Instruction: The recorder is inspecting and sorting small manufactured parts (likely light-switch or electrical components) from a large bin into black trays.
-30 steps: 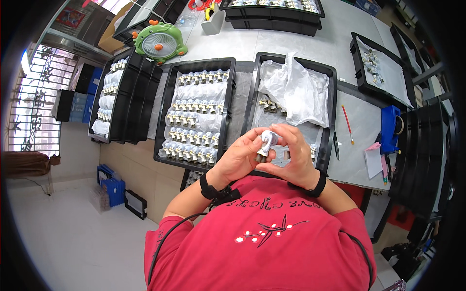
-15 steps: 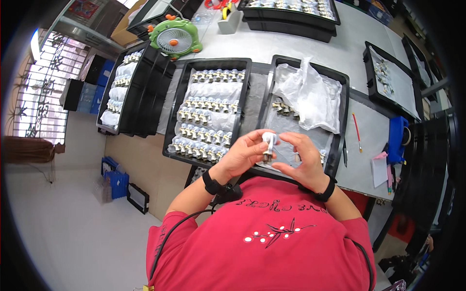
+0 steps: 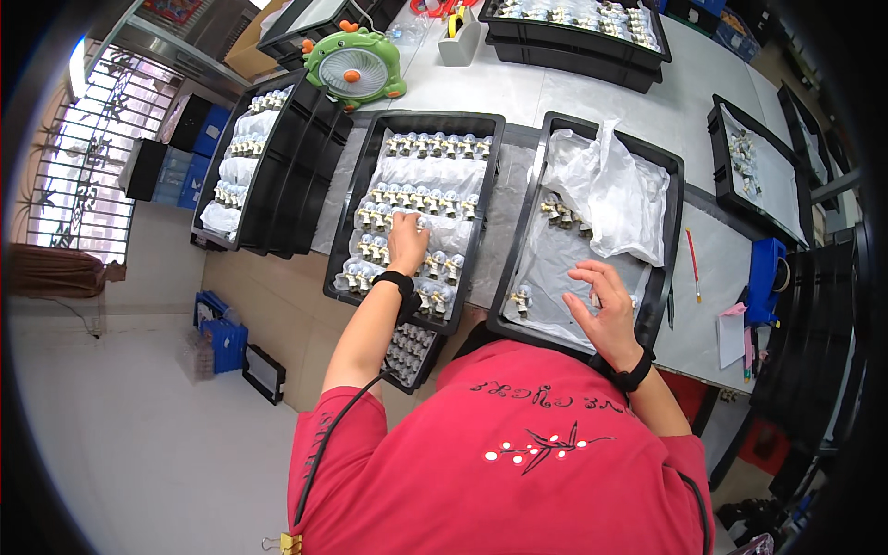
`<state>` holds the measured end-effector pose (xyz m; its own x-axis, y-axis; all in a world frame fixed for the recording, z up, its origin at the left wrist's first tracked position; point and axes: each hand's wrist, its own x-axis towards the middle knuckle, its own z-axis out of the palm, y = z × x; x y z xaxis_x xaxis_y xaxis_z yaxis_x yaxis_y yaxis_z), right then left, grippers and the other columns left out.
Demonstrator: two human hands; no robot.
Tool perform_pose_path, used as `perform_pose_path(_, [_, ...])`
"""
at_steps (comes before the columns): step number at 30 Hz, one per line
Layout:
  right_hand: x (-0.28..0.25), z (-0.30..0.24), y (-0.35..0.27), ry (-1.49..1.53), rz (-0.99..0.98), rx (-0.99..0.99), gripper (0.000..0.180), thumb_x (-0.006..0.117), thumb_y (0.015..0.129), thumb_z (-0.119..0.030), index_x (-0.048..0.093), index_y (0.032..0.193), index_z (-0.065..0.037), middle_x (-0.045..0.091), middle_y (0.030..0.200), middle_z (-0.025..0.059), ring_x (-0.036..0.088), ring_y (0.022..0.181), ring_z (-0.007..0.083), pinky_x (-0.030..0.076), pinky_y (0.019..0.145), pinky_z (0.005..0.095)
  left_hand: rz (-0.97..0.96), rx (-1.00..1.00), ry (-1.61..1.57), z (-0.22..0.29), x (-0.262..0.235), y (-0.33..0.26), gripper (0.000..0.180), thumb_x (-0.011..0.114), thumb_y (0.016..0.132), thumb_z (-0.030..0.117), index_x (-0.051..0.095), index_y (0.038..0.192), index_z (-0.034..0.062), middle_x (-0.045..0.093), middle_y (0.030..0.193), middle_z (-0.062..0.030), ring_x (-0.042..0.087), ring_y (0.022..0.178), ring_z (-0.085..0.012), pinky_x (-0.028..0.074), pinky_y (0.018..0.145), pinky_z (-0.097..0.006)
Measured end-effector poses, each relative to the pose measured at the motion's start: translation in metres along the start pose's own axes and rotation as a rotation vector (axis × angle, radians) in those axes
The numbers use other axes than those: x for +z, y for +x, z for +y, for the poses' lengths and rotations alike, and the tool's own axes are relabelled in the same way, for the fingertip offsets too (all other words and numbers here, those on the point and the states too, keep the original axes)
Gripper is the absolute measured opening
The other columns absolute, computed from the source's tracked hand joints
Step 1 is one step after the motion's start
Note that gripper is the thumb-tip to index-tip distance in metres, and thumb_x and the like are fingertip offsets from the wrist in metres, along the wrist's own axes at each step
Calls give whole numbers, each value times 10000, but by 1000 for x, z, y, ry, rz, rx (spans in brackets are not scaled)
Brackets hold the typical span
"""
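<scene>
My left hand point(image 3: 407, 244) reaches into the black tray point(image 3: 339, 231) at the middle left, its fingers closed and pointing down at the end of a short row. A small white-and-grey figurine point(image 3: 422, 223) shows at the fingertips, mostly hidden by them. Several rows of like figurines point(image 3: 437, 145) stand on white sheeting there. My right hand point(image 3: 606, 310) hovers over the near part of the right black tray point(image 3: 676, 222), fingers apart. A single figurine point(image 3: 522, 301) lies near that tray's left side, and a few dark-based ones point(image 3: 561, 213) are partly under crumpled white plastic point(image 3: 606, 190).
Stacked black trays point(image 3: 291, 176) stand at the left, behind them a green fan point(image 3: 355, 67). More trays point(image 3: 578, 46) sit at the back and a shallow one point(image 3: 758, 171) at the right. A red brush point(image 3: 692, 259) and a blue tape dispenser point(image 3: 763, 277) lie rightward.
My hands have parted from around one figurine. The left has moved left and away from me into the left tray; the right stays over the right tray, and the view has shifted slightly.
</scene>
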<state>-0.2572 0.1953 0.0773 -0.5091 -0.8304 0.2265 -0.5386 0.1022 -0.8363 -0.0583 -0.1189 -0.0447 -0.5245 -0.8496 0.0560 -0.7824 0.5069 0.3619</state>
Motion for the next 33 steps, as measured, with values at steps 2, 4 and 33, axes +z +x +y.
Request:
perform_pose_path(2, [1, -1, 1, 0, -6, 17, 292, 705, 757, -73, 617, 1034, -53, 582, 1096, 106, 601, 911, 253, 480, 756, 313, -42, -13, 43, 2, 2, 4, 330, 667, 758, 132, 607, 1073, 52, 520, 1099, -147, 584, 950, -360, 477, 815, -433])
perform_pose_path(4, [3, -3, 1, 1, -6, 29, 282, 698, 762, -70, 617, 1033, -55, 584, 1091, 103, 602, 895, 253, 479, 744, 312, -14, -6, 26, 5, 2, 6, 321, 665, 761, 133, 607, 1067, 54, 522, 1105, -143, 587, 944, -364, 478, 817, -437])
perform_pose_path(33, [88, 102, 15, -201, -574, 98, 462, 681, 763, -288, 564, 1126, -27, 604, 1027, 190, 586, 949, 358, 469, 837, 418, -18, -265, -834, -5, -19, -36, 272, 673, 805, 126, 647, 1061, 39, 631, 873, -31, 579, 732, -119, 474, 653, -264])
